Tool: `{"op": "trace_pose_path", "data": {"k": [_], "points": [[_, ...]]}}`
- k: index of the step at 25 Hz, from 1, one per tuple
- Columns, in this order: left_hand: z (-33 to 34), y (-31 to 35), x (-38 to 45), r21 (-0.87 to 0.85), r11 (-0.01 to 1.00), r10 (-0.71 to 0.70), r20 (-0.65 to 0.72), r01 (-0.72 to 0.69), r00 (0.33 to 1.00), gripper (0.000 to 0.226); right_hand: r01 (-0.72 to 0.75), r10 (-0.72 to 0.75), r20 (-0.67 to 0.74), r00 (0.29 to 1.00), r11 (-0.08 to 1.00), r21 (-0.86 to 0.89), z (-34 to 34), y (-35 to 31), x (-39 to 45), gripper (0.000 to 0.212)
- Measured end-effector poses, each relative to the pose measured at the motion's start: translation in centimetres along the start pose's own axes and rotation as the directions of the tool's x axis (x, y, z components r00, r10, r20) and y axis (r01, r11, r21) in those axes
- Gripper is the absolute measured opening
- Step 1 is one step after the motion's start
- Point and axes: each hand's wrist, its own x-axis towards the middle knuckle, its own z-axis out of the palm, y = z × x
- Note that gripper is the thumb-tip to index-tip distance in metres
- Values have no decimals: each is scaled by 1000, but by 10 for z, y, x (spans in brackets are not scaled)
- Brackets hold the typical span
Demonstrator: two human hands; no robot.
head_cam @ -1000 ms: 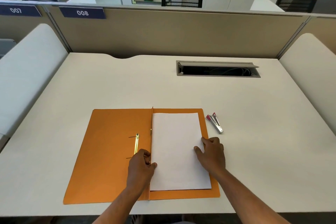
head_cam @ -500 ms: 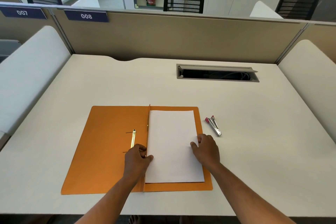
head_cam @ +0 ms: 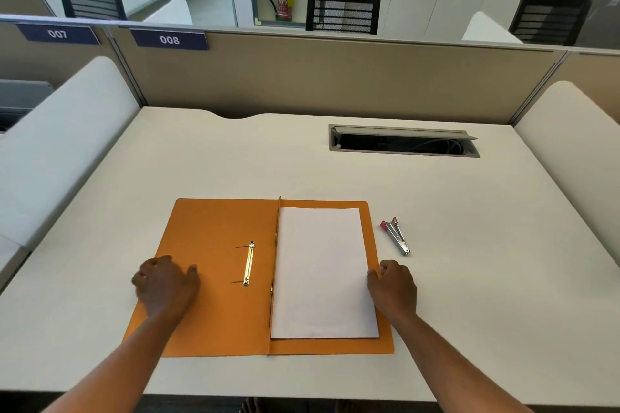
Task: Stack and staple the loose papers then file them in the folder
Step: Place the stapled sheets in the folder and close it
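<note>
An orange folder [head_cam: 214,278] lies open and flat on the tabletop [head_cam: 235,161], near the front edge. The stack of white papers [head_cam: 323,273] rests on its right-hand leaf, tucked close against the spine, with a margin of orange showing at the far, right and near sides. The left hand [head_cam: 166,285] is laid over the outer part of the left leaf, fingers loosely curled and nothing gripped as far as can be told. The right hand [head_cam: 392,288] is loosely closed at the right edge of the folder, its fingertips touching the edge of the papers; whether the edge is actually pinched cannot be told.

The step in hand is judged to be closing the folder over the filed papers. It would be done well if the papers were kept pressed against the spine by the right hand while the left leaf is lifted by its outer edge and swung over. The brass fastener [head_cam: 250,263] on the left leaf should be kept flat so the sheets are not creased. The right hand should be drawn clear only as the cover comes down.

The long axis of the papers runs from the person toward the far partition, parallel to the spine, short edges near and far. The stapler [head_cam: 396,236] lies on the tabletop just right of the folder, apart from it.
</note>
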Motion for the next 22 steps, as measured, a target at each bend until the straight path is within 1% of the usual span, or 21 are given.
{"op": "trace_pose_path", "data": {"k": [1, 2, 4, 5, 9, 11, 12, 14, 16, 17, 18, 19, 20, 21, 22], "points": [[-1, -6, 9, 8, 998, -59, 21, 58, 998, 65, -12, 12, -10, 1000, 1000, 3, -2, -2, 1, 19], [-2, -10, 16, 12, 993, -114, 49, 113, 992, 69, -21, 21, -16, 1000, 1000, 17, -3, -2, 2, 11], [-2, -14, 24, 28, 985, -173, 108, 171, 979, 70, -50, 51, -35, 998, 998, 46, -3, -3, 4, 29], [-2, -15, 26, 36, 983, -182, 128, 179, 975, 68, -66, 68, -34, 997, 996, 61, -4, -5, 4, 30], [-15, -13, 39, 14, 966, -256, 167, 257, 952, 61, -91, 92, -19, 996, 993, 77, -4, -6, 6, 29], [-26, -14, 48, -15, 950, -305, 178, 312, 936, 62, -110, 111, -3, 994, 987, 116, -2, -5, 9, 19], [-32, -14, 54, -26, 949, -305, 188, 316, 933, 64, -116, 116, 7, 993, 983, 143, -1, -4, 10, 16], [-47, -9, 63, -109, 959, -233, 219, 261, 947, 67, -156, 154, 21, 988, 969, 194, 1, -4, 11, 29], [-66, -1, 69, -218, 950, -177, 210, 223, 961, 70, -170, 174, 1, 985, 960, 222, 2, -4, 10, 30], [-79, 4, 72, -273, 933, -181, 214, 236, 960, 70, -178, 184, -4, 983, 959, 222, 2, -6, 10, 29], [-93, 9, 76, -354, 896, -180, 268, 270, 947, 69, -183, 188, -2, 982, 958, 223, 2, -6, 10, 26], [-107, 12, 79, -454, 829, -148, 386, 327, 910, 67, -193, 195, 15, 981, 954, 229, -1, -7, 10, 23], [-120, 14, 80, -536, 740, -75, 535, 407, 841, 65, -206, 203, 39, 978, 951, 232, -2, -7, 11, 22], [-133, 15, 79, -583, 655, 17, 647, 480, 762, 62, -221, 213, 60, 975, 946, 236, -3, -8, 11, 24], [-141, 16, 76, -618, 574, 121, 713, 537, 691, 59, -230, 219, 71, 973, 943, 240, -4, -8, 12, 26]]}}
